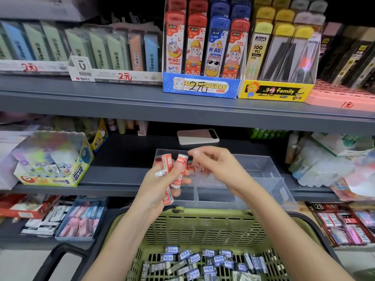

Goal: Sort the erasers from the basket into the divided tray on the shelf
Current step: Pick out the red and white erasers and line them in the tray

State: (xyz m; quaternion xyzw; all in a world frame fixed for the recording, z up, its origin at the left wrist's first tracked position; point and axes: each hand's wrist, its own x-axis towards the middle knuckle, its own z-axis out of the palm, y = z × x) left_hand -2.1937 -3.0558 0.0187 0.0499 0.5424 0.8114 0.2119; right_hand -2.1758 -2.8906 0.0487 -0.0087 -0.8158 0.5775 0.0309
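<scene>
My left hand (162,185) grips a bunch of red-and-white wrapped erasers (178,173) upright, just in front of the clear divided tray (261,169) on the middle shelf. My right hand (215,165) hovers over the tray's back left compartment with fingers loosely curled and blurred, holding nothing that I can see. A few red erasers (194,168) lie in that compartment. Below, the green basket (203,226) holds several blue-and-black wrapped erasers (203,262).
A phone (197,136) lies on the shelf behind the tray. A glue box (54,159) stands to the left, plastic-wrapped goods (324,165) to the right. The upper shelf edge (182,110) overhangs the tray. More stationery fills the lower shelf on both sides.
</scene>
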